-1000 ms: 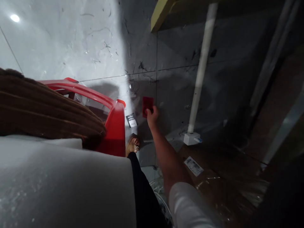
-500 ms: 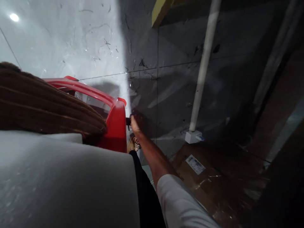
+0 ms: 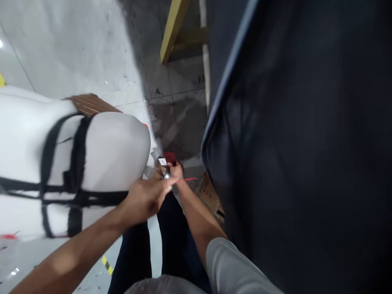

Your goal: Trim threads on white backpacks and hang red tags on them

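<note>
One red card, one white label, two dark trouser legs, one cardboard box

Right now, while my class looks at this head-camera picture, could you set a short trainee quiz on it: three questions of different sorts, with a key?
1. Multiple choice: which hand holds the flat red item?
A) left
B) right
C) neither
2. True or false: the straps across the white padded form are bright green.
3. Fill in: the slanting beam near the top of the picture is ____ in colour.

Key
1. B, the right hand.
2. False: the straps across the white padded form are black.
3. Yellow.
</note>
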`<act>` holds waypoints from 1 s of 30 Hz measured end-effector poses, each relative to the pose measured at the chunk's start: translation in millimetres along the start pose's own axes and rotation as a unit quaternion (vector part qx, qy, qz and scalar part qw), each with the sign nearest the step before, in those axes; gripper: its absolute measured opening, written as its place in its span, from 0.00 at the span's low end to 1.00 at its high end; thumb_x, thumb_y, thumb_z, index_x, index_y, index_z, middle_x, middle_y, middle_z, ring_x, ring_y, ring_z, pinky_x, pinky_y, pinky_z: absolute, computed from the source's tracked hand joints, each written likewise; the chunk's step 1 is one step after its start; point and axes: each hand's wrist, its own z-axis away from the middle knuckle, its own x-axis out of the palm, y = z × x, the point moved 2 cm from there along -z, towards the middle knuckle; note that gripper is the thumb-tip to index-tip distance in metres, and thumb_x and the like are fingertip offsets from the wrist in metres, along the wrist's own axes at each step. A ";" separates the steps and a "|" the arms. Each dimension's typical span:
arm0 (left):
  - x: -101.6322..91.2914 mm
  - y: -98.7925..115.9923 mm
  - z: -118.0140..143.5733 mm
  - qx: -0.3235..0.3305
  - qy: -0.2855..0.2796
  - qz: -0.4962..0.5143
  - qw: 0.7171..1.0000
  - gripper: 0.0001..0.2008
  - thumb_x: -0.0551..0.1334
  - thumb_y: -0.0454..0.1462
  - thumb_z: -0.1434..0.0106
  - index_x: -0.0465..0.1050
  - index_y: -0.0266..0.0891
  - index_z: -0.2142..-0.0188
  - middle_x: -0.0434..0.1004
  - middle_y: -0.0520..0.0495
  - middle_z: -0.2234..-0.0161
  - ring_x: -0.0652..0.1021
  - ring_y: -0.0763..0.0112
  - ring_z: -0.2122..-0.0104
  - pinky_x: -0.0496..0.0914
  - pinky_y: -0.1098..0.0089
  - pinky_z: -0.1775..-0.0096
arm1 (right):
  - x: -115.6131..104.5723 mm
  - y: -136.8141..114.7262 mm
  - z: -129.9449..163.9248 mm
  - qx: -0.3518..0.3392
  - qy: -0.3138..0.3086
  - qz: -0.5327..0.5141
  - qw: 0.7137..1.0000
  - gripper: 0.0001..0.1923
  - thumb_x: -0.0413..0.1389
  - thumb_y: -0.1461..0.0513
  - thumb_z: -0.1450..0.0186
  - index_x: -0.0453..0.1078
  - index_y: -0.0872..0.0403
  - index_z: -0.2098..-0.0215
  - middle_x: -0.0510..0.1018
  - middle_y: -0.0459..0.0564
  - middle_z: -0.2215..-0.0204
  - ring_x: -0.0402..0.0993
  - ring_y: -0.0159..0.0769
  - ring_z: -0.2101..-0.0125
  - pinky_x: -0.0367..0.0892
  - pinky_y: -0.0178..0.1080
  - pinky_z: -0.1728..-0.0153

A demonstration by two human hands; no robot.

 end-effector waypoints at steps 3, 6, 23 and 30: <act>-5.4 11.8 -2.5 -0.039 0.032 0.016 0.999 0.18 0.53 0.39 0.29 0.76 0.43 0.46 0.74 0.53 0.78 0.75 0.74 0.76 0.70 0.73 0.67 | -37.1 -35.3 71.1 -0.007 0.020 -0.083 0.996 0.09 0.63 0.59 0.41 0.73 0.56 0.65 0.80 0.45 0.72 0.75 0.34 0.71 0.72 0.39 0.63; -14.6 43.7 17.7 -0.068 0.084 0.061 0.992 0.18 0.53 0.40 0.30 0.78 0.38 0.50 0.70 0.54 0.81 0.73 0.75 0.78 0.68 0.74 0.69 | -70.2 -73.8 151.3 -0.038 0.032 -0.159 0.986 0.12 0.63 0.58 0.47 0.73 0.55 0.66 0.81 0.46 0.72 0.76 0.36 0.71 0.72 0.40 0.62; 14.3 371.2 230.0 0.021 -0.014 0.096 0.995 0.17 0.59 0.45 0.34 0.76 0.35 0.54 0.80 0.48 0.70 0.68 0.82 0.84 0.63 0.77 0.80 | -289.1 -160.7 543.8 -0.262 0.067 -0.434 0.859 0.13 0.67 0.52 0.42 0.75 0.51 0.65 0.81 0.44 0.68 0.75 0.34 0.69 0.72 0.37 0.64; 76.4 428.1 259.7 0.070 -0.092 0.043 0.992 0.18 0.60 0.47 0.33 0.76 0.36 0.53 0.81 0.48 0.70 0.66 0.83 0.85 0.62 0.78 0.82 | -340.1 -119.1 614.6 -0.268 0.146 -0.504 0.808 0.16 0.68 0.51 0.46 0.75 0.52 0.67 0.81 0.44 0.70 0.75 0.34 0.71 0.72 0.38 0.66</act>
